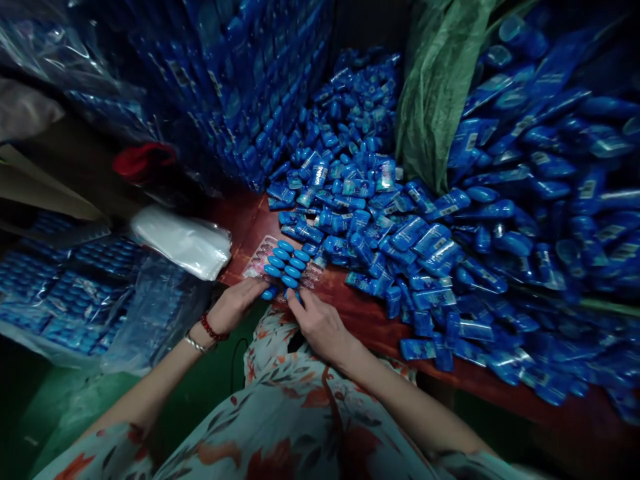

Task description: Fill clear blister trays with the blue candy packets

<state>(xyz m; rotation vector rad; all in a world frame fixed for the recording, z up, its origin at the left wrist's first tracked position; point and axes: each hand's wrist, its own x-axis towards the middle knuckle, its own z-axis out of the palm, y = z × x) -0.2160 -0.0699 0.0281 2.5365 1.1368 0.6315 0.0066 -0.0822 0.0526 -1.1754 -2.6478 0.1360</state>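
Observation:
A clear plastic tray [260,261] lies on the red table [250,223] near its front edge, with several small blue oval items [287,263] set in rows on it. My left hand [235,303] rests at the tray's near left corner, fingertips touching a blue oval item [269,293]. My right hand [320,323] sits at the tray's near right side, its fingers against the lowest blue pieces. Whether either hand pinches a piece is hidden by the fingers.
A large heap of blue packaged items [400,227] covers the table from centre to right. Stacked blue packs [240,87] rise behind. A green sack [435,93] stands at the back. White plastic bags [183,243] and bagged blue packs [75,293] lie left.

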